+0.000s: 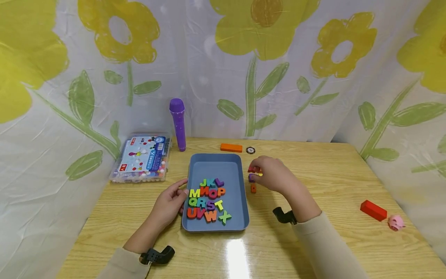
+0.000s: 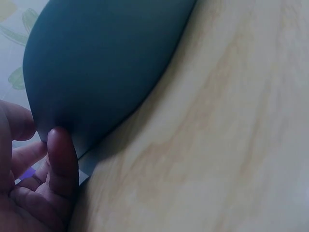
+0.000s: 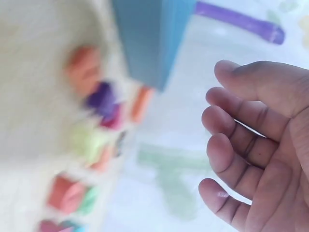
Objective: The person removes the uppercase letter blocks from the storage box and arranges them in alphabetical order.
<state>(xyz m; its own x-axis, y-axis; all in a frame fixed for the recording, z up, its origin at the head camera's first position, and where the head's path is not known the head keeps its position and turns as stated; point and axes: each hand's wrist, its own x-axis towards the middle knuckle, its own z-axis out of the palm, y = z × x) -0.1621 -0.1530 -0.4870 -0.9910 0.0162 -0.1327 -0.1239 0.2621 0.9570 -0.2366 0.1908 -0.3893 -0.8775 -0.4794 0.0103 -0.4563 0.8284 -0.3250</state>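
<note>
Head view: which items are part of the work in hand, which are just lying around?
In hand:
blue tray, left hand at its edge
letters in tray
loose letters under right hand

Lying about:
purple microphone
bead box
orange block
red block
pink toy

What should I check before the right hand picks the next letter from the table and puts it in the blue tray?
1. Left hand steadies the blue tray: ok, its fingers touch the left edge.
2. Right hand is free: ok, the right wrist view shows open fingers holding nothing.
3. Loose letters within reach: ok, they lie beside the tray, at the right hand.
4. Free space in the tray: ok, its upper part is bare.
5. Which letter comes next: cannot tell, the hand hides them and the wrist view is blurred.
</note>
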